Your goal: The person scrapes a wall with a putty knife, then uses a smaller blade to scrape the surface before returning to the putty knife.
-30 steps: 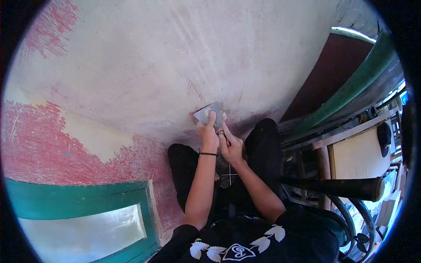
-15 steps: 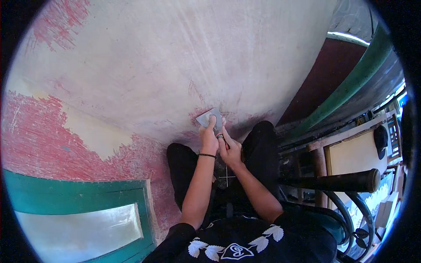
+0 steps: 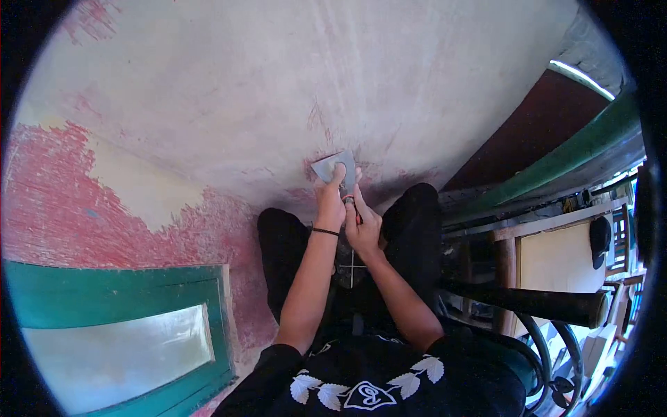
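Observation:
Both hands are on one putty knife, whose wide metal blade lies against the wall. My left hand, with a dark band on its wrist, is closed on the tool near the blade, its thumb pressed along the metal. My right hand wraps round the red and black handle, which its fingers largely hide. Around the blade, red paint traces show on the pale, scraped surface.
At left, a larger red paint patch borders a green window frame. My bent knees flank my arms. To the right are a green curved pipe, a dark metal armrest and a cream panel with a dark cap.
My view has shifted slightly, so the wall and window frame sit differently in it. Both hands keep their hold on the putty knife, whose blade stays at nearly the same wall spot.

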Tool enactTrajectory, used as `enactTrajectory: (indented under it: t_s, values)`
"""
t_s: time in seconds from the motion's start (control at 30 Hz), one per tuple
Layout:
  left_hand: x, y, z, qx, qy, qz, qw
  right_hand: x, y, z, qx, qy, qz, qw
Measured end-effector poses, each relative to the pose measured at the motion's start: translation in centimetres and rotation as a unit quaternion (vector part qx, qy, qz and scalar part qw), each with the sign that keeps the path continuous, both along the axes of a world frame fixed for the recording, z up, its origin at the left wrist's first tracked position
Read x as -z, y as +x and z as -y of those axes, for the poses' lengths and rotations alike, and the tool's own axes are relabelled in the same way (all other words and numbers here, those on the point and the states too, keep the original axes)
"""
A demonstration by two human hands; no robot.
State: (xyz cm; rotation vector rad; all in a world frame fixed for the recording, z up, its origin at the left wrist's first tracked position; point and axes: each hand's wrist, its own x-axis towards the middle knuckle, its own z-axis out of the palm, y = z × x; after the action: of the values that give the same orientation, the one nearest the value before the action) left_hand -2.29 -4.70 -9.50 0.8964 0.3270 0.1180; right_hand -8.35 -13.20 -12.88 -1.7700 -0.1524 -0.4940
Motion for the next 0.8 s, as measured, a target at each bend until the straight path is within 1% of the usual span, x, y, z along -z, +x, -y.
enactTrajectory:
  t_s: [0.03,0.13,0.23,0.33,0.47,0.53,0.63,0.77,0.8]
  values:
    - [0.0,0.2,0.0,0.0,-0.001,0.001,1.0,-0.3,0.1,0.1,-0.002,-0.012,-0.014,1.0]
    - [0.4,0.3,0.0,0.003,-0.007,0.012,1.0,-0.2,0.4,0.3,-0.002,-0.002,0.016,1.0]
    - [0.7,0.3,-0.4,0.011,-0.011,0.008,1.0,-0.5,-0.3,0.0,-0.011,-0.001,-0.03,0.999]
    - [0.4,0.0,-0.2,0.001,0.017,-0.005,1.0,-0.5,-0.2,0.0,-0.007,-0.003,-0.017,1.0]
    - [0.5,0.7,-0.2,0.005,-0.002,0.017,1.0,0.3,0.5,0.4,-0.019,-0.019,-0.02,0.999]
    - [-0.2,0.4,-0.4,0.017,-0.007,0.024,1.0,-0.6,0.0,0.3,-0.026,-0.016,-0.034,0.999]
    - [-0.3,0.1,-0.4,0.012,0.022,0.003,1.0,-0.7,0.2,0.2,-0.022,-0.003,-0.006,1.0]
    - [0.0,0.4,0.1,0.005,-0.002,0.02,1.0,0.1,0.7,0.3,-0.014,-0.011,0.019,1.0]
    - [-0.7,0.6,0.1,0.007,-0.001,0.029,1.0,-0.6,0.8,0.4,-0.014,-0.014,0.02,1.0]
